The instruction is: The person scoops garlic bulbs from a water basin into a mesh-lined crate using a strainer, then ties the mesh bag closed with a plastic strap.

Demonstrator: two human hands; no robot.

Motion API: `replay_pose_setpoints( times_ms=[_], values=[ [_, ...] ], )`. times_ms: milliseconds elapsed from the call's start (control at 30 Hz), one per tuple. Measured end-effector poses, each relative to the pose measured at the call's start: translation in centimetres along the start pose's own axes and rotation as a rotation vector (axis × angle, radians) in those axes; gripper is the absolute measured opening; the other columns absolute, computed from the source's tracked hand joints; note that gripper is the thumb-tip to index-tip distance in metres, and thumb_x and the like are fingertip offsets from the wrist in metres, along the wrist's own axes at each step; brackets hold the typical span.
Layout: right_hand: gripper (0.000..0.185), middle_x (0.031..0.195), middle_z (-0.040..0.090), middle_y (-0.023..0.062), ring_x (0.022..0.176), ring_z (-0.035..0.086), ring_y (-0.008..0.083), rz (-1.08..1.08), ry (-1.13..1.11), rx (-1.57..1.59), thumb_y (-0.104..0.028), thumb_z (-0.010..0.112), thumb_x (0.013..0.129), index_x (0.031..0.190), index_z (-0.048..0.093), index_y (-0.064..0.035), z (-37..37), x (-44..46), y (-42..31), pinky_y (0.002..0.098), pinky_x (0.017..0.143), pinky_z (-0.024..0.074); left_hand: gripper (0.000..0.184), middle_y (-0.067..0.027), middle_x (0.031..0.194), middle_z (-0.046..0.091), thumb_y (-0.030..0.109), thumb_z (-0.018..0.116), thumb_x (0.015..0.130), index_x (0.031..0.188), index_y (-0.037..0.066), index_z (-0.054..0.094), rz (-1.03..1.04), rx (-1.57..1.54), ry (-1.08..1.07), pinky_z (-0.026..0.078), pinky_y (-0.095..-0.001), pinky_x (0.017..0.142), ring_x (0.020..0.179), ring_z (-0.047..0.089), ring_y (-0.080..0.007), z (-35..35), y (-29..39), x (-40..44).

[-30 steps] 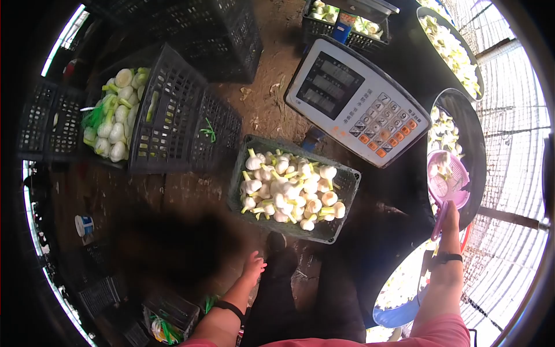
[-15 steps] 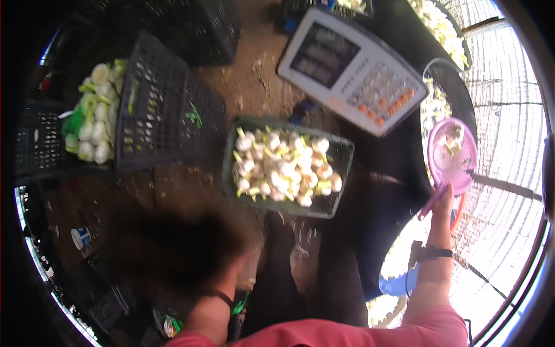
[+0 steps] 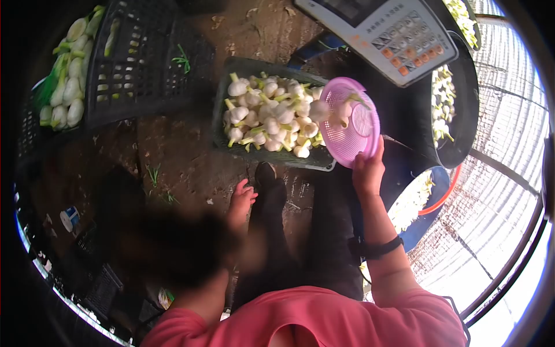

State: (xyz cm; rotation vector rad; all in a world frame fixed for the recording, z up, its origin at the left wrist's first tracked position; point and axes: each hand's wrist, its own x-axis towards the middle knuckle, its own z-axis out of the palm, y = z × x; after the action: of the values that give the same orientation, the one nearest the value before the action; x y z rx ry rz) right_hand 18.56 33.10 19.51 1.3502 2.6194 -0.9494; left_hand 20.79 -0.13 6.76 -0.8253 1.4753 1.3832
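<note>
My right hand [image 3: 368, 172] grips a pink plastic colander [image 3: 363, 134] by its lower edge. The colander is tilted over the right end of a dark green crate [image 3: 222, 136], and a few garlic bulbs [image 3: 342, 113] are at its inner side, one blurred at the rim. Many trimmed garlic bulbs [image 3: 272, 110] with short green stems are piled in the crate. Below the crate's left part is my left hand [image 3: 241, 201], holding nothing, its visible fingers loosely apart. A dark blur hides part of that hand and forearm.
A digital scale [image 3: 399, 46] stands beyond the crate on the right. Black slatted crates [image 3: 150, 69] are at left, near netted garlic [image 3: 72, 87]. On the right are a dark round tub [image 3: 462, 127] and a blue basin [image 3: 442, 185] holding pale pieces. A white-and-blue roll [image 3: 70, 218] lies on the floor.
My right hand has brought the colander left from the right side to the crate, tipping it. My left hand has come into sight from behind the blur. The view has shifted.
</note>
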Motion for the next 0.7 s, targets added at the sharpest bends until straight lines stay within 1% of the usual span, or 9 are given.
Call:
replay_pose_setpoints(
  times_ms=[67, 167, 233, 267, 367, 467, 500, 567, 700],
  values=[
    [0.074, 0.106, 0.055, 0.0279, 0.091, 0.057, 0.0436, -0.18, 0.069, -0.197, -0.005, 0.053, 0.077, 0.14, 0.015, -0.0043, 1.3, -0.8, -0.9, 0.0458, 0.078, 0.0465, 0.051, -0.0122, 0.119, 0.05, 0.017, 0.052, 0.089, 0.136, 0.011, 0.031, 0.008, -0.009, -0.006, 0.047, -0.0336, 0.081, 0.097, 0.057, -0.0209, -0.8, -0.1, 0.1],
    [0.068, 0.118, 0.051, 0.028, 0.103, 0.053, 0.043, -0.124, 0.157, -0.184, -0.008, 0.049, 0.08, 0.14, 0.017, -0.0081, 1.1, -1.2, -1.7, 0.0447, 0.087, 0.0431, 0.051, -0.0103, 0.116, 0.05, 0.017, 0.053, 0.088, 0.135, 0.014, 0.033, -0.007, -0.049, 0.018, 0.047, -0.0345, 0.08, 0.096, 0.057, -0.0202, -2.6, -1.6, 0.3],
    [0.07, 0.123, 0.047, 0.0277, 0.106, 0.051, 0.0434, -0.109, 0.176, -0.223, -0.007, 0.05, 0.079, 0.14, 0.016, -0.0077, 0.0, -1.1, -0.6, 0.0446, 0.087, 0.043, 0.052, -0.0079, 0.113, 0.05, 0.018, 0.055, 0.088, 0.135, 0.016, 0.033, 0.052, -0.344, -0.131, 0.047, -0.0361, 0.081, 0.095, 0.057, -0.02, -6.6, -8.0, 3.7],
    [0.069, 0.123, 0.047, 0.0282, 0.106, 0.051, 0.0441, -0.052, 0.176, -0.176, -0.007, 0.049, 0.079, 0.14, 0.017, -0.0073, -0.9, -1.0, -0.4, 0.045, 0.087, 0.0428, 0.052, -0.0066, 0.113, 0.049, 0.018, 0.055, 0.087, 0.134, 0.016, 0.034, -0.045, -0.063, 0.05, 0.047, -0.0367, 0.079, 0.094, 0.057, -0.0202, -5.2, -4.8, 1.2],
    [0.071, 0.116, 0.051, 0.0287, 0.096, 0.055, 0.0456, -0.066, 0.28, -0.194, -0.008, 0.051, 0.078, 0.14, 0.016, -0.0069, -2.8, -0.7, 2.4, 0.0463, 0.08, 0.0457, 0.049, -0.0066, 0.109, 0.05, 0.016, 0.055, 0.087, 0.132, 0.016, 0.036, -0.056, -0.032, 0.059, 0.048, -0.0361, 0.074, 0.089, 0.058, -0.0197, -7.3, -8.3, 1.6],
    [0.065, 0.106, 0.056, 0.0299, 0.092, 0.057, 0.0453, 0.103, 0.237, -0.059, -0.008, 0.049, 0.081, 0.139, 0.019, -0.0102, -4.9, -1.1, 3.7, 0.0466, 0.08, 0.0457, 0.047, -0.0072, 0.107, 0.051, 0.013, 0.053, 0.087, 0.131, 0.015, 0.036, -0.104, -0.008, 0.091, 0.048, -0.0347, 0.071, 0.086, 0.059, -0.0198, -6.5, -6.8, -0.3],
    [0.061, 0.1, 0.058, 0.0278, 0.077, 0.062, 0.0381, 0.097, 0.278, -0.02, -0.009, 0.049, 0.082, 0.138, 0.022, -0.0099, -5.2, -1.1, 4.7, 0.0436, 0.071, 0.0492, 0.046, -0.0076, 0.106, 0.051, 0.011, 0.052, 0.087, 0.131, 0.015, 0.036, -0.165, -0.007, 0.122, 0.048, -0.034, 0.07, 0.085, 0.059, -0.0199, -6.1, -5.9, -1.2],
    [0.057, 0.091, 0.059, 0.022, 0.061, 0.061, 0.0277, 0.261, 0.267, 0.159, -0.01, 0.05, 0.082, 0.135, 0.027, -0.0081, -6.3, -1.5, 5.2, 0.0366, 0.054, 0.0513, 0.046, -0.0087, 0.106, 0.051, 0.009, 0.05, 0.088, 0.131, 0.014, 0.035, -0.067, 0.027, 0.124, 0.049, -0.0329, 0.069, 0.085, 0.059, -0.0204, -6.7, -7.1, -0.9],
    [0.054, 0.083, 0.058, 0.0162, 0.053, 0.057, 0.0199, 0.321, 0.334, 0.418, -0.008, 0.05, 0.08, 0.131, 0.031, -0.0064, -7.0, -1.5, 9.0, 0.029, 0.041, 0.0479, 0.049, -0.01, 0.108, 0.051, 0.01, 0.051, 0.087, 0.133, 0.014, 0.033, -0.081, -0.009, 0.088, 0.049, -0.0351, 0.072, 0.087, 0.059, -0.0222, -7.3, -7.5, -0.9]
  ],
)
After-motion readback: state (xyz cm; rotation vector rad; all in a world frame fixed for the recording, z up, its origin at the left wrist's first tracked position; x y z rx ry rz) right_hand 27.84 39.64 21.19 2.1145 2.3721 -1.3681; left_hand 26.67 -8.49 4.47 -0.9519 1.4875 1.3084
